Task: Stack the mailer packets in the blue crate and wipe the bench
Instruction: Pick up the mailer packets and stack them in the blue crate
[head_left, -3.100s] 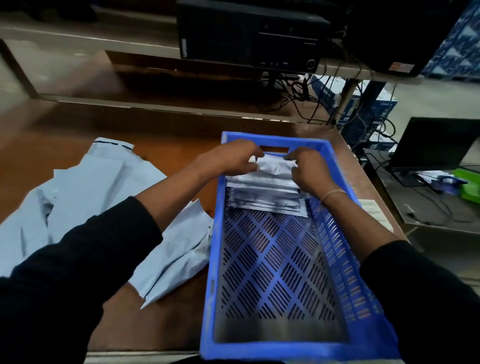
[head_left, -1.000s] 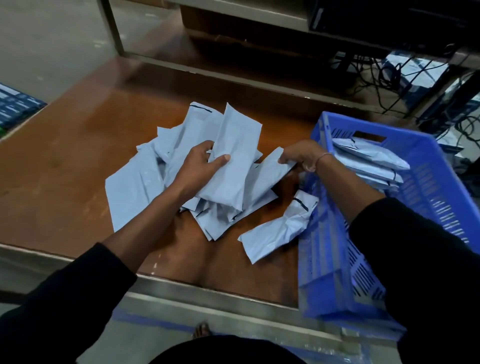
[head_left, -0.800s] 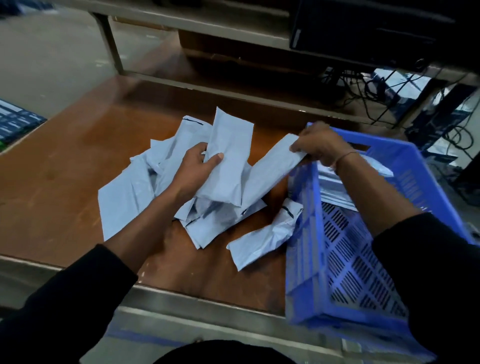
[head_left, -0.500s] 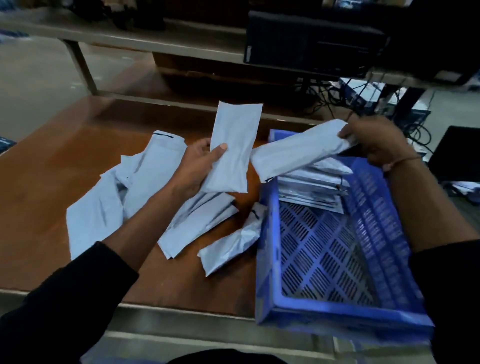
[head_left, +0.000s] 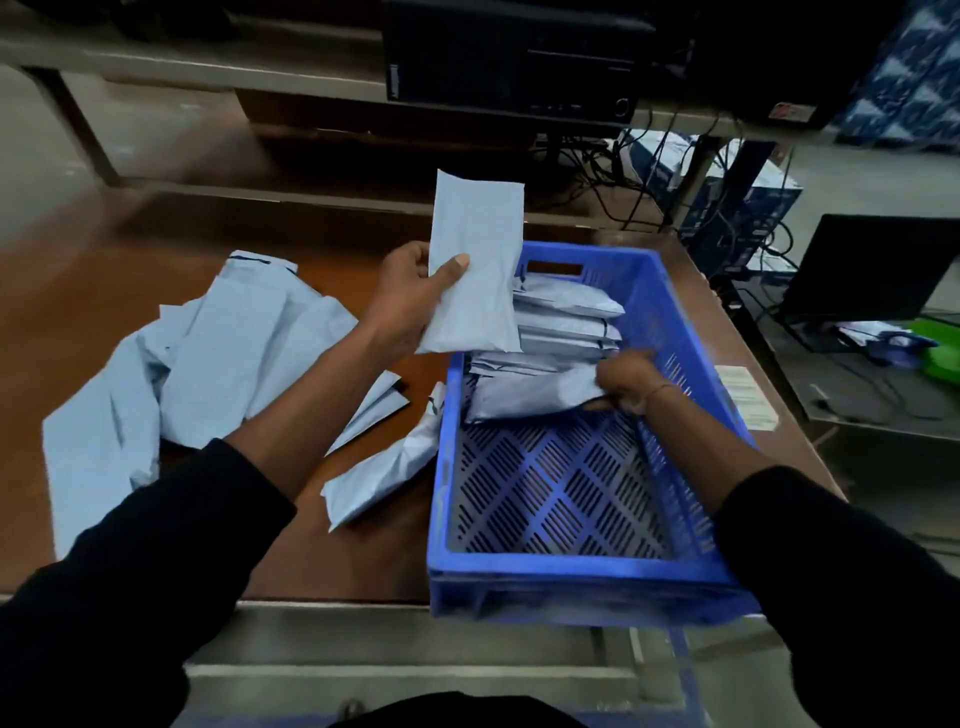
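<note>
Right hand (head_left: 626, 382), fingers clamped on a packet (head_left: 530, 397) lying crosswise at the stack (head_left: 566, 325) inside the blue crate (head_left: 576, 571); left hand (head_left: 410, 301) pinches an upright packet (head_left: 475, 260) just left of the crate, loose packets (head_left: 234, 353) remaining on the table (head_left: 78, 291).

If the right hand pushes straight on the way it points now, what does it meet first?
The right hand, gripping a packet inside the blue crate, points toward the far end; probably the stacked packets there come first, though depth is unclear.

Pale mailer packets (head_left: 563, 332) stacked at blue crate's (head_left: 582, 577) far end.
</note>
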